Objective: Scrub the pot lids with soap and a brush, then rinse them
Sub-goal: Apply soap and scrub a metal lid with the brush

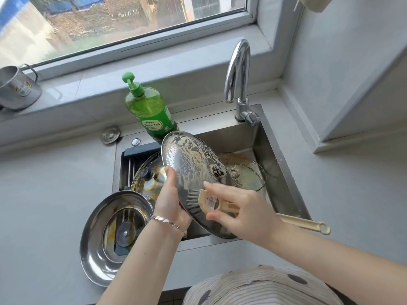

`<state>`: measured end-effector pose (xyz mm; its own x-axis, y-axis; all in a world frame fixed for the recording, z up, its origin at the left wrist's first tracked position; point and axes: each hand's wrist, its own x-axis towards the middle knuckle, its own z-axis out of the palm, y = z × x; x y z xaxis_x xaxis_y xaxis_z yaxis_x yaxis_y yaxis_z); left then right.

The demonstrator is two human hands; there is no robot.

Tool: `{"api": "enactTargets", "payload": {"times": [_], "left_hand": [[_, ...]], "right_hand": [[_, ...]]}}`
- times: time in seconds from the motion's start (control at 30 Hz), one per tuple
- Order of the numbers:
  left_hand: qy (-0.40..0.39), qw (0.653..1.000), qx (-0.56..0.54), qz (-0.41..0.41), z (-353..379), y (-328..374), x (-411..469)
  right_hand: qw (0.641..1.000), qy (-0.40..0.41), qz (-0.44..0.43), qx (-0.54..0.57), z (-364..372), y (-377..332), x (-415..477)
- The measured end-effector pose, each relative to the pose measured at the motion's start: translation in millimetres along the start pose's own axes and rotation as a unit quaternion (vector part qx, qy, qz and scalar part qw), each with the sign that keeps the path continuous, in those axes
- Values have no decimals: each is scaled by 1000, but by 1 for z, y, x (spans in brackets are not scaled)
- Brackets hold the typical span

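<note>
Striped, dotted clothing point(264, 287) fills the bottom edge, and 2 bare forearms reach over the table point(44, 183) to the sink point(277, 155). The left hand point(169, 201), with a bracelet point(169, 223) at its wrist, grips the left rim of a soapy steel lid point(193, 170), held tilted above the basin's front edge. The right hand point(240, 208) is closed round 1 brush point(209, 202) near its head, bristles against the lid's lower part. The brush's cream handle juts past the sink's front-right rim, over the table.

4 lids show:
- the held lid;
- 1 glass lid point(246, 170) lying in the basin's right part, behind the held lid;
- 1 more glass lid point(147, 177) on the dark rack point(136, 153) across the basin's left side;
- 1 steel lid with a glass centre point(103, 238) on the table, overhanging the sink's front-left corner, just beside the left wrist.

1 green soap bottle point(149, 108) stands at the sink's back rim. 1 tap point(239, 71) arches over the back-right corner, well apart from the lids. Grey table runs wide on both sides of the sink. 1 metal mug point(17, 89) sits on the windowsill at far left.
</note>
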<state>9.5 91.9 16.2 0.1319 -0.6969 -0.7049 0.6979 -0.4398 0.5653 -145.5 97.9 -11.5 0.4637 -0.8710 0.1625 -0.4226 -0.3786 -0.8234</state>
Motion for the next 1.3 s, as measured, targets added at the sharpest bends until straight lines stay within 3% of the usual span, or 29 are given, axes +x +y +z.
{"api": "enactTargets", "payload": {"times": [0.23, 0.47, 0.67, 0.83, 1.1, 1.3], "left_hand": [[22, 998, 50, 10, 10, -17, -4], [28, 999, 13, -30, -11, -13, 8], [41, 999, 18, -9, -5, -15, 7], [31, 999, -11, 5, -14, 11, 10], [72, 993, 82, 37, -15, 7, 18], [59, 996, 36, 56, -17, 23, 16]], "right_hand": [[998, -20, 64, -7, -7, -7, 75], [991, -130, 20, -20, -8, -4, 11], [996, -85, 38, -7, 1, -2, 51], [987, -158, 20, -31, 1, 7, 1], [996, -79, -9, -35, 13, 3, 25], [997, -70, 21, 2, 15, 16, 6]]}}
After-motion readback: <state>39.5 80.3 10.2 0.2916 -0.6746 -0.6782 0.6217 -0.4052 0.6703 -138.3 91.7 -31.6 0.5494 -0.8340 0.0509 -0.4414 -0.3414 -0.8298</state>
